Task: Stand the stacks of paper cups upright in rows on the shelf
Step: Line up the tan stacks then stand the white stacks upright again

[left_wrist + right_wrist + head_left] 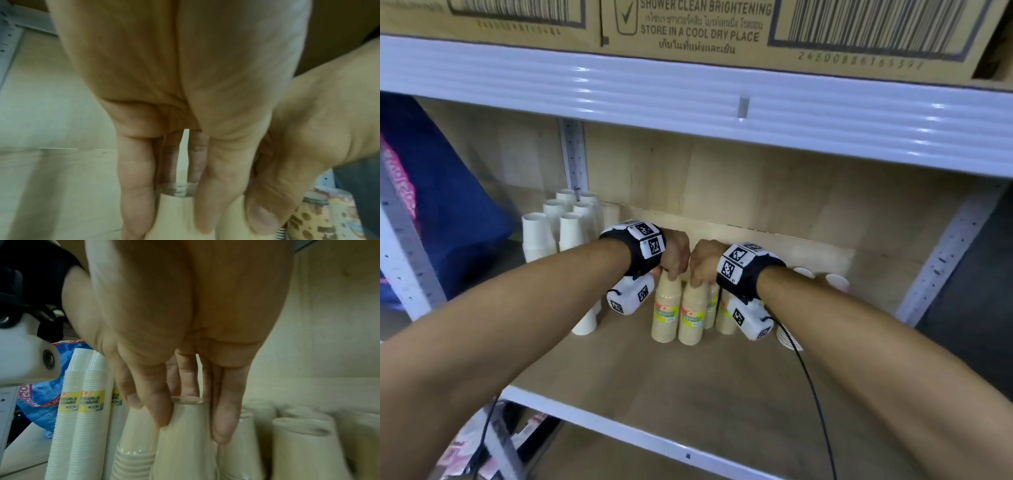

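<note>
Two tan paper cup stacks with yellow labels stand upright side by side mid-shelf. My left hand (675, 262) grips the top of the left tan stack (667, 310) from above. My right hand (703, 265) grips the top of the right tan stack (692, 317) the same way. In the left wrist view my fingers (137, 203) curl round the stack's top (174, 216). The right wrist view shows my fingers (224, 423) round the other stack's top (185, 443). More tan stacks (724, 320) stand just behind, partly hidden by my right wrist.
Several white cup stacks (566, 224) stand in rows at the shelf's back left. More cups (837, 282) sit at the right behind my right arm. A blue bag (448, 205) lies to the left. The white upper shelf beam (722, 99) carries cardboard boxes.
</note>
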`<action>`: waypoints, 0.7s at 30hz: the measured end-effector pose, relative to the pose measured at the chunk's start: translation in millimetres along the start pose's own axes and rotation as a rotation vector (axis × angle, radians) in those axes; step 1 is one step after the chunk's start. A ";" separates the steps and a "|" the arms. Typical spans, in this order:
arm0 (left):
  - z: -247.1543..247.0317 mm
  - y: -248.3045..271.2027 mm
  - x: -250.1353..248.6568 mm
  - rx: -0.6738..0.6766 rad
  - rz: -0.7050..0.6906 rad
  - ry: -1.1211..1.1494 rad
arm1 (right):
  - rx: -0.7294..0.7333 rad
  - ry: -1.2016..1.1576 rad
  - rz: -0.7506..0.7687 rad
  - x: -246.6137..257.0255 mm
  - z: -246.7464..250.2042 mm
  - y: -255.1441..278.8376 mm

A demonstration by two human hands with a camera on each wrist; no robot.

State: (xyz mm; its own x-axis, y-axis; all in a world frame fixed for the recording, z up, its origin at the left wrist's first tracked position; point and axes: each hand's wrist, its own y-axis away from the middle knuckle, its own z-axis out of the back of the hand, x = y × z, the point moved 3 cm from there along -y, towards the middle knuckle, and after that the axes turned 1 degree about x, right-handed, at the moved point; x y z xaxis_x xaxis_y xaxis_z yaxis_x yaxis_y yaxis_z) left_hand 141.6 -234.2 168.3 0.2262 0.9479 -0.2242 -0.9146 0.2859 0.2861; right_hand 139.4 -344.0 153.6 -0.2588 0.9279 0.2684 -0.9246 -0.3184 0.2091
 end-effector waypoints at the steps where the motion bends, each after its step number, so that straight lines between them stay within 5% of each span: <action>1: -1.8 -0.2 -8.0 0.028 -0.008 -0.003 | -0.001 0.002 -0.014 -7.0 1.0 5.0; 21: -34.4 -11.8 -97.6 -0.007 -0.175 -0.035 | -0.124 0.071 -0.202 -107.7 6.4 58.0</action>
State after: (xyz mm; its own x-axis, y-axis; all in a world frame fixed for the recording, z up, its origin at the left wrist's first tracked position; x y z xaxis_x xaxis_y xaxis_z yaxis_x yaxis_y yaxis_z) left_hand 118.8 -334.9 154.8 0.3936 0.8881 -0.2375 -0.8624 0.4462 0.2390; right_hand 115.5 -463.6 142.9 -0.0804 0.9830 0.1650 -0.9857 -0.1030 0.1334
